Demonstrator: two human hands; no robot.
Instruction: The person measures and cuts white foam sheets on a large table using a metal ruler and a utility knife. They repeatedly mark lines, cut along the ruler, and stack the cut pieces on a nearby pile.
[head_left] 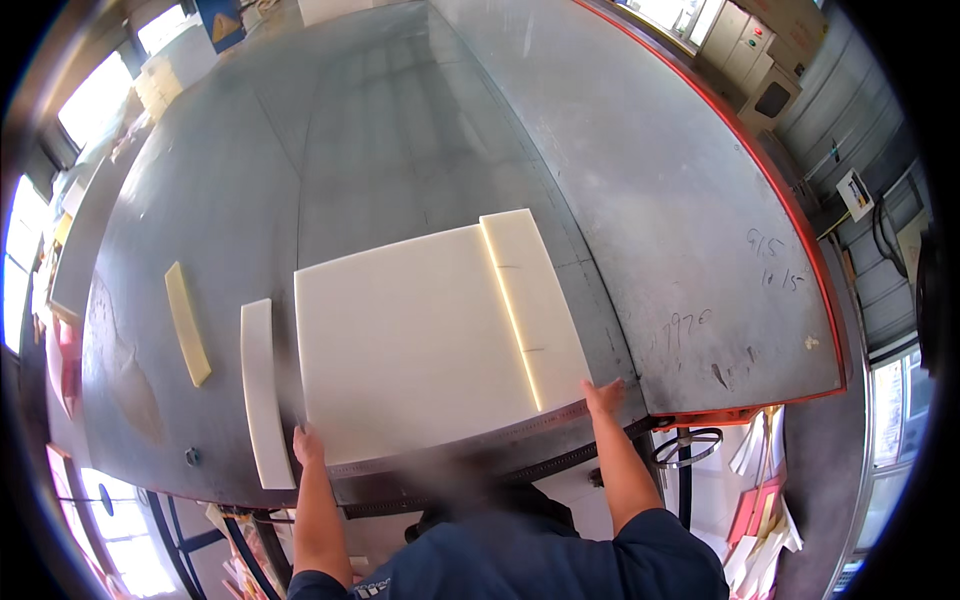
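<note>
A large cream foam slab (400,340) lies flat near the table's front edge. Along its right side runs a narrower foam strip (540,310) with two short pen marks, its far end reaching slightly past the slab's. My left hand (309,446) is at the slab's near left corner, its fingers closed against the side. At the strip's near right corner, my right hand (604,399) grips the edge, thumb toward the foam. The undersides of both hands are hidden. Left of the slab lie a long foam offcut (263,400) and a smaller yellowish one (187,325).
The grey metal table (390,150) has a graduated rule (470,442) along its front edge. A raised grey panel (640,180) with a red rim (790,190) borders it on the right. Foam scraps (760,500) are piled below at right; a control cabinet (745,50) stands beyond.
</note>
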